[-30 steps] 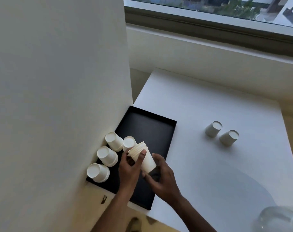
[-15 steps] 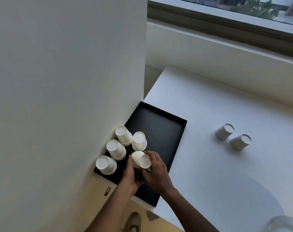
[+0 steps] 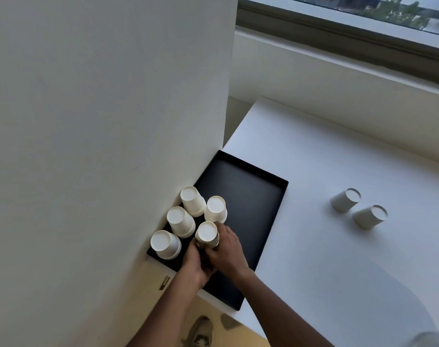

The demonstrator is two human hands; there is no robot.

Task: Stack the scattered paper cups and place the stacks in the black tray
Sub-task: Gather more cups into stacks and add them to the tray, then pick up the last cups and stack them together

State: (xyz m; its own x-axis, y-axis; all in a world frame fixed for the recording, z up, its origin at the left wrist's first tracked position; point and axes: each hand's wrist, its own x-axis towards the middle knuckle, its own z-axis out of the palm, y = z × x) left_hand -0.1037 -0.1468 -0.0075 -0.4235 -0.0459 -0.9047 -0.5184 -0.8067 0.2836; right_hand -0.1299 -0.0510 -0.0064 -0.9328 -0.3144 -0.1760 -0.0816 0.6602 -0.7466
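— Five stacks in the tray now?

— Five. Your left grip (image 3: 194,262) and right grip (image 3: 228,249) are both curled round the foot of the newest stack (image 3: 207,234). It stands upside down on the floor of the black tray (image 3: 251,196); a second ago you held it tilted in the air. It sits just beside the four other stacks (image 3: 180,221), near the wall.

— So I let go?

— Probably, once it's steady. Farther out, two loose cups (image 3: 345,199) wait on the bench (image 3: 338,259), well apart from the tray. By my reckoning, they're all that's left.
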